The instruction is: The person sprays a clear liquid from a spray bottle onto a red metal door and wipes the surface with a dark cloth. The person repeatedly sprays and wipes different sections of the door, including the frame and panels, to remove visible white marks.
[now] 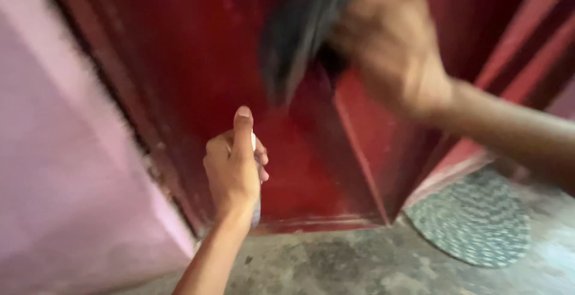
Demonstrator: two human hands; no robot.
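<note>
Left hand (233,169) sits lowest and nearest, wrapped snug around a small pale bottle (256,211), index finger stretched straight up as if over a nozzle. Only slivers of the bottle peek out past the palm, held just off the dark red door (179,61). Probably light, rigid plastic, maybe a bit slick if wet, so a full wrap round the body looks like the sensible grip. Further right and up, right hand (389,43) is badly blurred, clutching a dark cloth (299,28) pressed against or right beside the door panel. Looks soft, floppy and weightless; best bunched in the fist. Far right, a woven grey mat (473,217) on the concrete floor (359,265).
</note>
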